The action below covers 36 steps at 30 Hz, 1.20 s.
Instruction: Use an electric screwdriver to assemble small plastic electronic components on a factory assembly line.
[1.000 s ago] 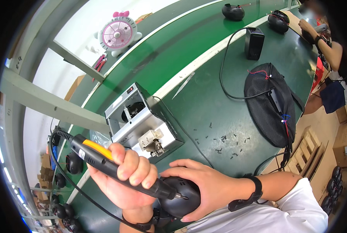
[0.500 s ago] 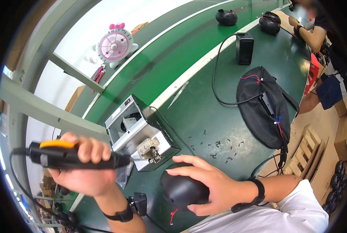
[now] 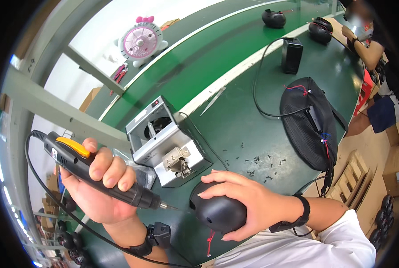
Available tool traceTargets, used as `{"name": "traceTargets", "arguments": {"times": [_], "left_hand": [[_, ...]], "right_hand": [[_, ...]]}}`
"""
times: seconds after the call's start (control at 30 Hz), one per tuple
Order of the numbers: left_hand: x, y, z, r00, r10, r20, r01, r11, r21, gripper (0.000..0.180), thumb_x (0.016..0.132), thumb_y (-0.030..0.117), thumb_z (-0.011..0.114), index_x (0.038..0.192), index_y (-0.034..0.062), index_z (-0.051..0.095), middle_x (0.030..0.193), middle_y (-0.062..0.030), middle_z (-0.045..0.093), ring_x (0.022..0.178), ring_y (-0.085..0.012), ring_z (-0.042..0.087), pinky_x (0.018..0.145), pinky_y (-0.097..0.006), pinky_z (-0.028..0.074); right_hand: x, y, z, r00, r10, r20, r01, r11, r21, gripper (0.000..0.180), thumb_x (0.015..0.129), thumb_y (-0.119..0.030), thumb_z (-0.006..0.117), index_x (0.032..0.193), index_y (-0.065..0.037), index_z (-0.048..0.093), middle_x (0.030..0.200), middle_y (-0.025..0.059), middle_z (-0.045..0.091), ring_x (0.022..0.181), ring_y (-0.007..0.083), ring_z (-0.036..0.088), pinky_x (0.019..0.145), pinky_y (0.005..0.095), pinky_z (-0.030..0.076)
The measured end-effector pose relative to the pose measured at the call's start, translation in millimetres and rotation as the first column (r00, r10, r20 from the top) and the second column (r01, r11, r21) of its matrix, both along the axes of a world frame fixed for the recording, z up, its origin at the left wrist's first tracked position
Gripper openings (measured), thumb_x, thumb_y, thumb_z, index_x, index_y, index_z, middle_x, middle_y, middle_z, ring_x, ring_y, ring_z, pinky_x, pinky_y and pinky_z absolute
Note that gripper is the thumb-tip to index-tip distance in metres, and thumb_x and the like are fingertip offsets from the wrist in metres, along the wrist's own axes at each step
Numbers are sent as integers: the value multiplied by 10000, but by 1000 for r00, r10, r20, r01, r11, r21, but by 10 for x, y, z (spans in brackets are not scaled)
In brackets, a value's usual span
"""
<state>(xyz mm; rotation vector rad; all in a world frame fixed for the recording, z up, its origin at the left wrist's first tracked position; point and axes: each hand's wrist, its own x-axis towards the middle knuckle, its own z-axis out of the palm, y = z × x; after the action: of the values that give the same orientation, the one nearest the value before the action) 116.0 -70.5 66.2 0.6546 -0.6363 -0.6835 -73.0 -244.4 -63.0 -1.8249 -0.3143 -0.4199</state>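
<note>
Left hand (image 3: 102, 178): grip closed around a black electric screwdriver (image 3: 96, 172) with an orange trigger; the fingers wrap the barrel, and the tool lies slanted with its bit pointing right and slightly down.
Screwdriver bit (image 3: 170, 207): its tip sits just beside the left side of the black rounded shell; whether they touch cannot be told.
Right hand (image 3: 248, 203): grip spread over the top and right side of a black rounded shell (image 3: 217, 213), fingers curved down on it, thumb below.
Black rounded shell: low in the view, near the person's body, over the green tabletop (image 3: 235, 129); a red wire (image 3: 209, 243) hangs from its underside.
Cord (image 3: 43, 187): runs from the rear of the screwdriver and loops down to the left.
Metal box device (image 3: 166, 143): grey, open-topped, stands on the tabletop just beyond the hands.
Loose screws (image 3: 255, 163): scattered on the tabletop to the right of the metal box device.
Black mesh piece (image 3: 313, 123): lies to the right, with coloured wires on it.
Pink fan (image 3: 142, 42): stands far back on the left.
Another person (image 3: 364, 40): at the far right end, arm over the tabletop.
</note>
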Motion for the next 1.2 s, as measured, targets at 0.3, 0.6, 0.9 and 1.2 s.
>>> {"name": "traceTargets", "arguments": {"times": [0.3, 0.6, 0.9, 1.2], "left_hand": [[-83, -96, -250, 980, -34, -195, 49, 996, 73, 548, 1018, 566, 363, 1136, 64, 547, 733, 10, 526, 621, -157, 514, 568, -367, 463], [-271, -168, -578, 885, -69, -460, 66, 998, -23, 588, 995, 655, 376, 960, 95, 553, 667, 48, 508, 538, -126, 495, 493, -333, 440], [-418, -55, -660, 879, -240, -413, 150, 960, -238, 795, 877, 818, 330, 822, 60, 563, 577, 16, 441, 491, -168, 464, 498, -366, 439], [-541, 694, -566, 942, 161, -293, -177, 984, -26, 945, 917, 836, 164, 1135, 8, 563, 720, -69, 530, 647, -211, 552, 632, -375, 483]], "right_hand": [[94, -20, 70, 997, 77, -24, -77, 997, -13, 816, 595, -245, 896, 1338, -116, 583, 1437, 176, 488, 1310, 363, 513, 1072, 445, 442], [114, 44, 131, 998, 44, -45, -46, 998, -46, 796, 569, -255, 917, 1291, -101, 620, 1395, 181, 531, 1270, 354, 554, 1056, 431, 465], [141, 86, 204, 993, 91, -75, -103, 980, -173, 834, 494, -318, 986, 1209, -83, 629, 1346, 191, 565, 1257, 351, 568, 1070, 454, 438], [-14, 325, 700, 982, 40, -187, -127, 868, -480, 850, 595, -277, 932, 1316, -69, 534, 1415, 287, 491, 1321, 463, 499, 1088, 481, 426]]}}
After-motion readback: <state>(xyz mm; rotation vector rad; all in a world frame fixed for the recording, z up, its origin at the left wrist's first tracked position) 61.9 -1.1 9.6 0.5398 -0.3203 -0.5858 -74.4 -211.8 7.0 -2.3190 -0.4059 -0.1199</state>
